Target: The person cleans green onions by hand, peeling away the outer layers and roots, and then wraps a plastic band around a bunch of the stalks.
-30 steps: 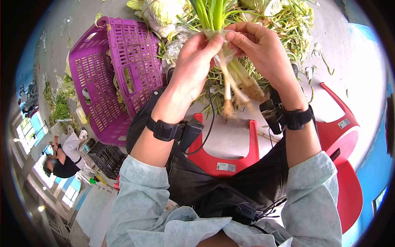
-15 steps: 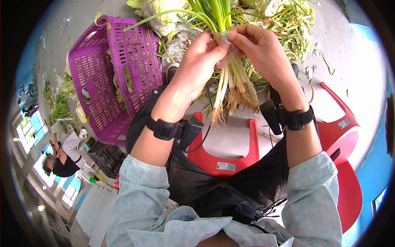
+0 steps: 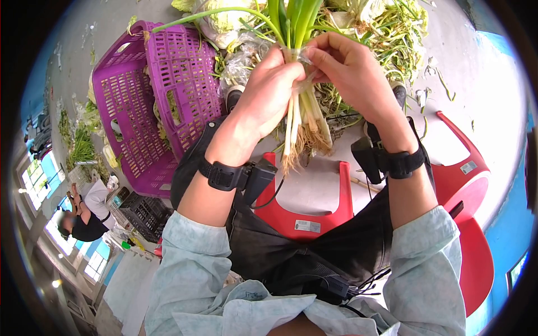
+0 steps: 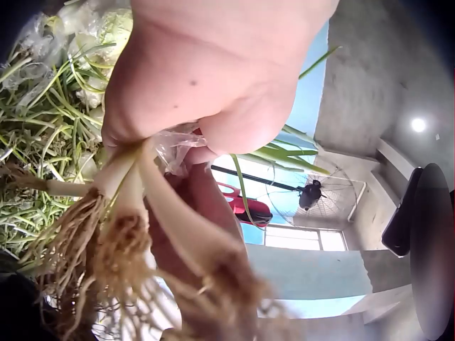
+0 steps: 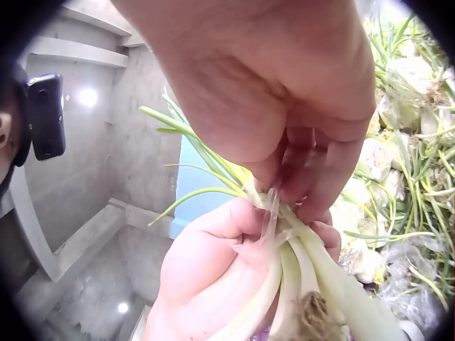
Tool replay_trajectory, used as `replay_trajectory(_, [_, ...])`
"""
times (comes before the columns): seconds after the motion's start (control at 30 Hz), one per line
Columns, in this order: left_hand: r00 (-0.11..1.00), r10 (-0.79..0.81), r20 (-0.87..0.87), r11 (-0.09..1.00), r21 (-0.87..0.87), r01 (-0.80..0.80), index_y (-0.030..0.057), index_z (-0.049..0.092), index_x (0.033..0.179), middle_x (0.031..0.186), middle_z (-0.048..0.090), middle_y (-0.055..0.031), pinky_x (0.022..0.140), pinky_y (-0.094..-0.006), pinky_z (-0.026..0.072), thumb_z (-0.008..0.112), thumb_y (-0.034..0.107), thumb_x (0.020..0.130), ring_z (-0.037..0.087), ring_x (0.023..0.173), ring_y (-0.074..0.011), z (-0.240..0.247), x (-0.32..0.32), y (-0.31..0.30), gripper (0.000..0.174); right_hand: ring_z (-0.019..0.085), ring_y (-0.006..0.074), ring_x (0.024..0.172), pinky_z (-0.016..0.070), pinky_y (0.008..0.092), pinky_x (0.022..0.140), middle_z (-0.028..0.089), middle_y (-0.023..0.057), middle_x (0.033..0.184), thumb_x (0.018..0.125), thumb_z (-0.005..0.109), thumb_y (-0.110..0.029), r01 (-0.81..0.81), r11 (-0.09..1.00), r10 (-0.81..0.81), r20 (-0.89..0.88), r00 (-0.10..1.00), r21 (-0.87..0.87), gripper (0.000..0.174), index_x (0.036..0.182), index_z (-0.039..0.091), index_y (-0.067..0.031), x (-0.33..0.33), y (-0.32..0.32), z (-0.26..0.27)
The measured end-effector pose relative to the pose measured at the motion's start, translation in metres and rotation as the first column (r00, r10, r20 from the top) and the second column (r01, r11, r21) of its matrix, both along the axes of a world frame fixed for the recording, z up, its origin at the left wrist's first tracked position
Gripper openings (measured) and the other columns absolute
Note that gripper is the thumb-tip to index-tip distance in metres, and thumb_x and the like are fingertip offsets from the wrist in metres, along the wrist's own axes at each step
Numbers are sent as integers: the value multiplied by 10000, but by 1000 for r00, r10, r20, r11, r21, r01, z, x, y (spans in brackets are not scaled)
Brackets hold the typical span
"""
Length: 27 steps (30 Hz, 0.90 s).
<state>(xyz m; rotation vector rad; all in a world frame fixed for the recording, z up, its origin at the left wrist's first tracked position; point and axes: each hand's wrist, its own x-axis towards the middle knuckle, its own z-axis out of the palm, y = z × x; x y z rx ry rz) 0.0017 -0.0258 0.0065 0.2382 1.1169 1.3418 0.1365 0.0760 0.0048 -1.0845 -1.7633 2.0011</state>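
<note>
A bunch of green onions hangs between the two hands in the head view, green tops away from the body and rooted white ends towards it. The left hand grips the bunch around its stalks from the left. From the right, the right hand pinches a strip of clear plastic film between thumb and fingers. That film lies around the stalks, as the right wrist view shows. In the left wrist view, brown roots dangle below the left hand, whose fingertips are partly hidden.
A purple perforated crate stands tipped at the left. Napa cabbages and a heap of loose onion leaves lie on the floor ahead. Red stools are between the legs and at the right. Another person is far left.
The bunch's root ends have swung left and blurred motion has settled. A long green leaf now sticks out leftwards over the crate. Both hands stay close together at the plastic film.
</note>
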Motion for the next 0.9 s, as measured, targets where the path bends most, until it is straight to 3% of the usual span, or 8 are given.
replay_trajectory(0.1, [1000, 3, -31, 994, -113, -6, -52, 545, 1264, 1188, 623, -127, 1010, -409, 529, 452, -65, 887, 643, 1050, -222, 3, -3, -2, 389, 686, 114, 752, 574, 276, 713, 720, 63, 849, 1022, 657, -171, 17, 1000, -17, -74, 997, -9, 214, 1053, 694, 38, -3, -7, -2])
replay_trajectory(0.3, [995, -11, 100, 1000, -21, 13, -24, 611, 1151, 1089, 660, -97, 963, -368, 538, 535, 8, 860, 654, 1011, -208, 12, -4, 0, 303, 686, 110, 756, 576, 267, 715, 716, 64, 855, 1032, 648, -162, -22, 999, 17, -110, 994, -37, 210, 1072, 688, 40, -4, -5, 4])
replay_trajectory(0.47, [995, 21, 93, 999, -38, -18, -21, 634, 1124, 1036, 675, -87, 937, -348, 545, 554, 26, 858, 669, 970, -206, 14, -4, -1, 282, 701, 118, 759, 587, 270, 705, 719, 70, 867, 1029, 651, -150, 3, 999, -7, -119, 993, -32, 199, 1049, 682, 44, -4, -4, 8])
replay_trajectory(0.57, [995, 51, 91, 998, -40, -47, -23, 636, 1116, 1028, 676, -88, 913, -336, 555, 562, 29, 872, 676, 952, -206, 13, -3, 0, 260, 718, 130, 776, 602, 273, 708, 721, 79, 880, 1030, 648, -144, 24, 998, -31, -128, 991, -57, 194, 1047, 672, 48, -4, -3, 11])
replay_trajectory(0.67, [993, 63, 98, 997, -45, -59, -9, 634, 1103, 1017, 673, -79, 865, -315, 561, 587, 39, 896, 674, 925, -195, 19, -1, 2, 217, 689, 92, 883, 621, 263, 822, 679, 34, 961, 1067, 603, -147, -22, 994, 12, -89, 996, -110, 174, 1093, 632, 23, -2, 1, 13])
replay_trajectory(0.77, [992, 105, 70, 992, -76, -99, 14, 630, 1094, 996, 666, -62, 816, -297, 557, 623, 45, 915, 664, 882, -175, 12, -5, -1, 181, 723, 130, 805, 615, 270, 738, 722, 81, 916, 1040, 634, -138, 52, 991, -73, -170, 983, -122, 193, 1069, 662, 51, -2, 0, 7])
replay_trajectory(0.9, [992, 93, 83, 995, -29, -91, 51, 625, 1080, 969, 653, -32, 771, -285, 542, 663, 32, 918, 644, 839, -150, 3, -25, -3, 167, 694, 82, 853, 611, 251, 795, 721, 46, 957, 1039, 648, -162, 62, 997, -68, -134, 989, -45, 210, 1084, 675, 42, 6, 12, 6])
